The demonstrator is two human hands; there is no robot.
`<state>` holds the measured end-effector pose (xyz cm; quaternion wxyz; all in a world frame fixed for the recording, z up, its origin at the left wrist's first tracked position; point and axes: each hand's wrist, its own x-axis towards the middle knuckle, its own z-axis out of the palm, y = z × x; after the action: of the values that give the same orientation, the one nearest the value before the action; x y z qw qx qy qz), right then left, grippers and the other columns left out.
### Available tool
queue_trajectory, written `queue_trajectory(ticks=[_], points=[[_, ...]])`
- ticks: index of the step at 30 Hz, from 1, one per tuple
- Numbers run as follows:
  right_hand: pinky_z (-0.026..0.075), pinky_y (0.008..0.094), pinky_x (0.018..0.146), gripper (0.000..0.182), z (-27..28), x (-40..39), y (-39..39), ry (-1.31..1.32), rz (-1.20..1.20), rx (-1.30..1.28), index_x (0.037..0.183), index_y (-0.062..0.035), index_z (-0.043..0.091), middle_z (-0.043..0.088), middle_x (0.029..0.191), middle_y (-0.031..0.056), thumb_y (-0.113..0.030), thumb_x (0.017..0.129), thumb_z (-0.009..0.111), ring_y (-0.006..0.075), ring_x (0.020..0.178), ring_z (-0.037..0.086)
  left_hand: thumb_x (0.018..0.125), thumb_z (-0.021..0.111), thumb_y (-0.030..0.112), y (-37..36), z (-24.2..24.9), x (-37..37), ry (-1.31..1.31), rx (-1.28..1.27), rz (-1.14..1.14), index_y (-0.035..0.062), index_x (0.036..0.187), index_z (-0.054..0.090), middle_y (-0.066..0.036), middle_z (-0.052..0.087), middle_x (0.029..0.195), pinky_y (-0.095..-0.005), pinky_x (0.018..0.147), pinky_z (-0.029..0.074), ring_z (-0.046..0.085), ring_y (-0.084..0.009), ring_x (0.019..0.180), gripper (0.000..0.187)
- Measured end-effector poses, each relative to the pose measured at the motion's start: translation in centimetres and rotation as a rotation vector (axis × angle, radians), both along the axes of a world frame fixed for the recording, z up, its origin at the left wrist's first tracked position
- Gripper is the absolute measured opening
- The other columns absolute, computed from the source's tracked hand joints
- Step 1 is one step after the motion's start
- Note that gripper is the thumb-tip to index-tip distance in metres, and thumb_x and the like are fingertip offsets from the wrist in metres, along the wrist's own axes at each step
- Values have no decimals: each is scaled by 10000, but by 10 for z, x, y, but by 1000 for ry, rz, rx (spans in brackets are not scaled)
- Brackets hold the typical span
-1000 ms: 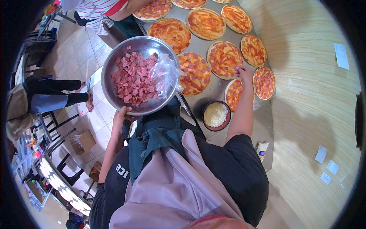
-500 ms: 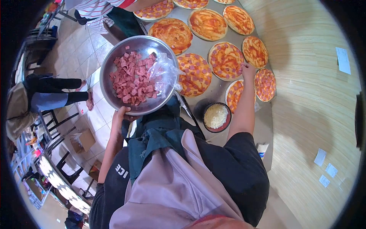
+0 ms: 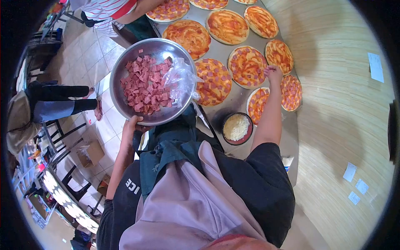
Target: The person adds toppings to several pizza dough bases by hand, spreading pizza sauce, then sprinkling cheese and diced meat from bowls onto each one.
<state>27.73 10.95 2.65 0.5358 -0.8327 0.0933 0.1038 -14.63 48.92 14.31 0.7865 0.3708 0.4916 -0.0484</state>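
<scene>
My left hand [image 3: 134,123] grips the near rim of a large steel bowl [image 3: 118,100]. Diced pink meat cubes [image 3: 146,85] are piled inside it, beside a crumpled clear plastic bag [image 3: 179,79] hanging over the rim. My right hand [image 3: 273,73] is over the right edge of a sauced pizza base [image 3: 246,62] with scattered cubes. Its fingers are bent together, and whatever they hold is too small to make out. Another sauced base [image 3: 279,54] lies just beyond. Under my right forearm is a partly covered pizza [image 3: 257,104], with a cube-topped one [image 3: 291,93] to its right.
A dark bowl of grated white cheese [image 3: 236,127] stands near my body. More pizza bases [image 3: 227,27] cover the far part of the metal table [image 3: 233,98]. A co-worker's arm [image 3: 139,9] reaches in at the top left. A wood-patterned wall [image 3: 333,83] borders the right side.
My right hand has shifted slightly right and toward the far side, and its fingers have loosened a little. The co-worker's arm has moved. The bowl in my left hand stays almost still.
</scene>
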Motion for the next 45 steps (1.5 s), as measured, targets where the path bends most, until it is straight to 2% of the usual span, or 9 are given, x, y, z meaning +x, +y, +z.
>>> queue_trajectory(ticks=[2,6,12,14,18,23,30,39,45], points=[[478,235,487,124,6,-1,2,32,-35,149,860,66,487,575,793,159,96,751,434,170,593,578,714,467,153,-4,4,4,12,54,46,-123,917,468,-213,576,860,-344,723,508,597,-267,729,342],[483,235,514,93,14,2,9,81,-22,133,868,79,495,578,806,152,68,780,469,165,617,582,721,430,106,2,1,1,21,14,9,-173,993,390,-273,533,971,-408,842,459,573,-326,880,392],[450,244,495,90,11,12,27,97,142,-184,813,27,579,594,654,95,-10,730,580,155,566,567,719,434,128,-1,4,2,31,50,-25,-172,992,401,-263,546,949,-384,824,470,587,-318,839,407],[445,275,565,111,-35,34,11,-33,213,-342,795,6,615,581,606,66,-51,700,613,170,589,563,717,437,138,-4,8,4,63,17,28,-170,985,409,-264,549,943,-373,820,473,588,-316,835,410],[444,295,641,153,-22,29,21,-169,274,-490,802,13,601,580,638,73,-63,673,628,190,623,565,716,441,141,-3,3,1,79,24,15,-169,972,417,-261,554,923,-366,812,477,590,-316,826,403],[488,264,560,171,0,30,20,76,66,-31,877,44,543,580,811,135,71,712,508,199,678,598,718,458,126,-6,10,4,53,29,56,-174,960,409,-258,550,917,-389,830,466,584,-327,821,388],[503,218,529,190,34,18,39,177,-25,164,894,69,539,580,806,136,117,739,442,169,630,590,695,475,158,-9,0,1,10,66,102,-115,859,455,-182,565,777,-323,706,517,578,-235,656,319],[489,231,494,137,7,31,52,168,146,3,864,47,604,606,717,90,26,749,532,125,566,577,730,448,159,-7,13,2,114,75,-13,-136,949,459,-233,576,876,-329,760,492,603,-292,768,368],[434,203,436,106,0,35,57,62,361,-492,803,54,600,613,656,84,-2,714,596,106,509,563,725,459,157,-8,19,5,141,89,-42,-136,933,461,-236,573,885,-342,757,497,601,-288,759,360]])
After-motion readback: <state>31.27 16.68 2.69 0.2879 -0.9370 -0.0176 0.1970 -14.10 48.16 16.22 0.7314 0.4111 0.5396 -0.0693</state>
